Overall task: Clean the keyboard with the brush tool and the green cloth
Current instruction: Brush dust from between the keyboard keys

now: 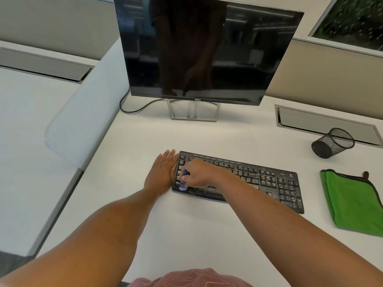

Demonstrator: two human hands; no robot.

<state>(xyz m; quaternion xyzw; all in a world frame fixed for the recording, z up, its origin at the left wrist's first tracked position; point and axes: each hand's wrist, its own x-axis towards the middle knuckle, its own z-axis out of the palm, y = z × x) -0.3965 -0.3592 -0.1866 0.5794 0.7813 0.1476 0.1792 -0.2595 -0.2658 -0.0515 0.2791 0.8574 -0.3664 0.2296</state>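
A black keyboard lies on the white desk, its keys speckled with small crumbs. My right hand is over the keyboard's left end and pinches a small blue brush, whose bristles touch the keys near the front left corner. My left hand lies flat on the desk, fingers straight, pressed against the keyboard's left edge. A folded green cloth lies on the desk to the right of the keyboard, apart from both hands.
A dark monitor on a metal stand stands behind the keyboard. A black mesh pen cup lies on its side at the back right. A cable hatch is set into the desk there. The desk edge runs along the left.
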